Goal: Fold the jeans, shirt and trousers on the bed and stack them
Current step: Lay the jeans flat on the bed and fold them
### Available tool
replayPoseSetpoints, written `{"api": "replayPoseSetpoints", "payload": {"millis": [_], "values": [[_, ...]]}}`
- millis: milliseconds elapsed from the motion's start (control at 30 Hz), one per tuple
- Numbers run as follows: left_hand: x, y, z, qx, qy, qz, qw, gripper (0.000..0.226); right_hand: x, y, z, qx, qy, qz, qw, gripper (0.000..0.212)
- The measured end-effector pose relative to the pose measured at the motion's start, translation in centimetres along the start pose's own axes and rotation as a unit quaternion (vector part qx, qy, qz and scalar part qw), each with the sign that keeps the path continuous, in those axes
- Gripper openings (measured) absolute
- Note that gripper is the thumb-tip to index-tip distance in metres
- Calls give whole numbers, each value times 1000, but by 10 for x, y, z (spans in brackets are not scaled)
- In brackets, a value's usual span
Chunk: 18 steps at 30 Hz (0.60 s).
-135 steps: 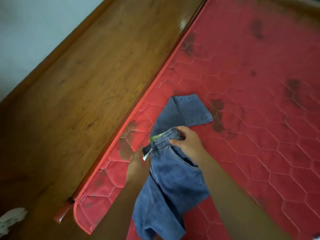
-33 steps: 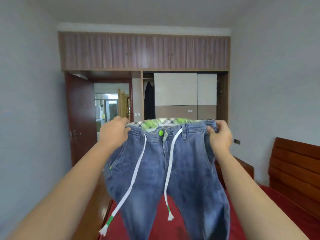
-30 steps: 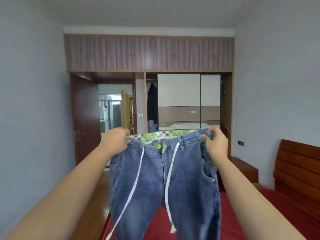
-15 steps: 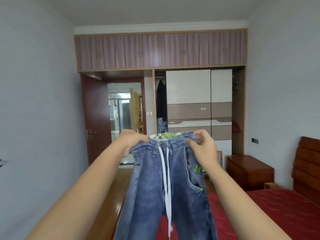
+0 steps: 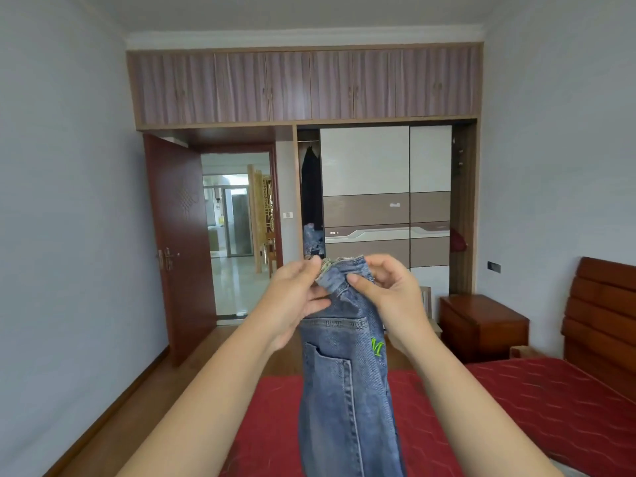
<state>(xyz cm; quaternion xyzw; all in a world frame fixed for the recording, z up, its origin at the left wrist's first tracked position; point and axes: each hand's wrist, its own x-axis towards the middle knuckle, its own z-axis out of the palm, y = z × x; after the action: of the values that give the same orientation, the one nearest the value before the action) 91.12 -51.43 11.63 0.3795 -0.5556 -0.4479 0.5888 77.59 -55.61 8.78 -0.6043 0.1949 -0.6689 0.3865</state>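
Observation:
Blue jeans (image 5: pixel 347 390) hang in the air in front of me, doubled lengthwise so one leg lies over the other, with a back pocket and a green letter M showing. My left hand (image 5: pixel 296 297) pinches the waistband from the left. My right hand (image 5: pixel 389 294) pinches the same waistband from the right, and the two hands nearly touch. The legs drop down over the red mattress (image 5: pixel 533 407) and run out of the frame at the bottom. No shirt or trousers are in view.
A wooden headboard (image 5: pixel 605 321) stands at the right with a brown bedside cabinet (image 5: pixel 481 325) beside it. A wardrobe (image 5: pixel 385 201) fills the far wall. A dark red door (image 5: pixel 179 242) stands open at the left. Wood floor lies left of the bed.
I lifted the jeans off the mattress and held them up spread by the waistband. My hands then came together, doubling the jeans leg over leg.

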Motion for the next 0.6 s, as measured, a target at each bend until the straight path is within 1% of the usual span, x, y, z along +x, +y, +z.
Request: {"api": "replayPoseSetpoints", "payload": {"millis": [100, 133, 167, 233, 267, 300, 333, 433, 467, 600], "values": [[-15, -9, -5, 47, -30, 101, 993, 24, -2, -12, -6, 24, -23, 7, 999, 26], [-18, -10, -6, 90, -33, 141, 985, 25, -3, -16, -7, 27, -31, 9, 999, 27], [-19, -11, -7, 154, -31, 182, 971, 29, -5, -21, -7, 30, -42, 13, 999, 27], [-20, -12, -5, 281, -9, 261, 924, 43, -9, -29, -5, 26, -75, 22, 997, 27], [-21, -12, -4, 323, 12, 290, 901, 44, -11, -32, -3, 20, -88, 27, 996, 28], [-21, -12, -3, 342, 32, 310, 886, 41, -13, -35, -2, 15, -96, 33, 995, 28], [-21, -11, -3, 345, 45, 322, 880, 35, -15, -38, -2, 10, -99, 37, 994, 29], [-20, -6, -4, 313, 43, 338, 887, 11, -20, -43, -2, 12, -92, 47, 995, 29], [-21, -5, -4, 322, 43, 349, 879, 8, -21, -44, -2, 18, -91, 50, 994, 28], [-32, -8, 2, 394, 53, 416, 818, 15, -26, -48, 0, 68, -83, 63, 992, 23]]}}
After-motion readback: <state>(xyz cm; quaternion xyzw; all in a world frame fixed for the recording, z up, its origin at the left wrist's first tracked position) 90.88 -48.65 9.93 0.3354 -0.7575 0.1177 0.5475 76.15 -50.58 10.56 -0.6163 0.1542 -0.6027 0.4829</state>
